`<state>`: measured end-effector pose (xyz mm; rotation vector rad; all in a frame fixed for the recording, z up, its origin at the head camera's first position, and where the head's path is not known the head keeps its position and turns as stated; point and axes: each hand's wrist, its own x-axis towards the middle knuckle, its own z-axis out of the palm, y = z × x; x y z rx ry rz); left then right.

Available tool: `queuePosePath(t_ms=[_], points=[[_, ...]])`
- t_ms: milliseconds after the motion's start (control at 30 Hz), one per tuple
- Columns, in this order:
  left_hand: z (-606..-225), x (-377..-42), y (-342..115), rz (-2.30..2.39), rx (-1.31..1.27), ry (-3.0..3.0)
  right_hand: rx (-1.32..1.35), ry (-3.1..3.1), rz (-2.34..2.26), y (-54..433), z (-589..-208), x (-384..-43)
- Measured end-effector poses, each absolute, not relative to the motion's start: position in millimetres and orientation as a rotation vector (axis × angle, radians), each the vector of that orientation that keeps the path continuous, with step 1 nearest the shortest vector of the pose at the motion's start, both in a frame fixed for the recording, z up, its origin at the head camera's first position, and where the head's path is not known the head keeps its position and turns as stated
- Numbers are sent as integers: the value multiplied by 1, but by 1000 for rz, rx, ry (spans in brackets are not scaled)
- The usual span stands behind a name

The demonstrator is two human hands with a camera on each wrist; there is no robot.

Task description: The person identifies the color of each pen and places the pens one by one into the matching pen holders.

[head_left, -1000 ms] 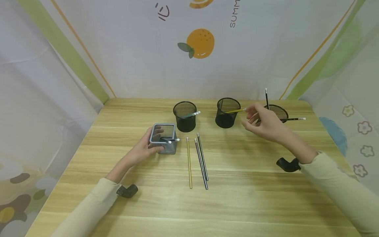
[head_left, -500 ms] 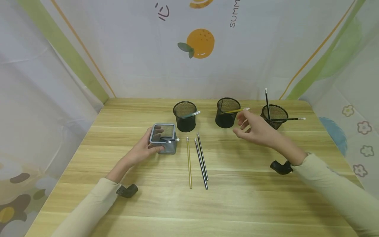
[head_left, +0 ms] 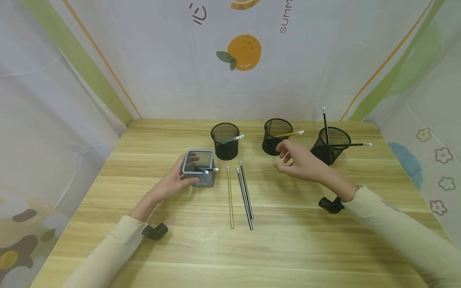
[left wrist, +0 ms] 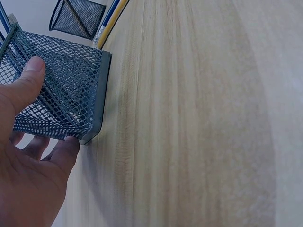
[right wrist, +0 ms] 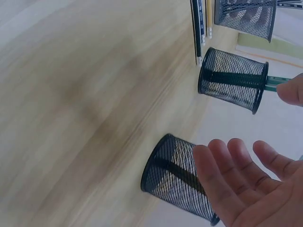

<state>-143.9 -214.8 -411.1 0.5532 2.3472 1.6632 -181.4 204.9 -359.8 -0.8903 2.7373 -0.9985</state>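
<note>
My left hand (head_left: 172, 185) grips a grey square mesh pencil holder (head_left: 205, 181), its thumb along the near side. Two dark pencils with white erasers lean inside it. In the left wrist view the thumb presses the mesh (left wrist: 71, 90) while the fingers curl beneath. My right hand (head_left: 303, 163) hovers with loosely bent fingers and nothing in them, just in front of a round black mesh cup (head_left: 271, 148) that holds yellow pencils (head_left: 286, 135). The right wrist view shows its fingers spread apart from the thumb, overlapping that cup (right wrist: 173, 172).
One yellow pencil (head_left: 230, 202) and two dark striped pencils (head_left: 245, 200) lie on the wooden table (head_left: 288, 248). Another black cup (head_left: 226, 152) holds green pencils. At the right, a third black cup (head_left: 320, 154) has two black pencils. A white printed curtain (head_left: 173, 72) hangs behind.
My right hand has moved left and slightly nearer, from beside the right-hand cup to in front of the middle one, uncovering the right-hand cup. My left hand and the grey holder stay put.
</note>
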Motion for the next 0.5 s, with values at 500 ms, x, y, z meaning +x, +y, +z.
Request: queuePosePath(t_ms=[500], points=[[-410,-143,-214,1665,550,2347,-735,2666,-969,179,-371,-182]])
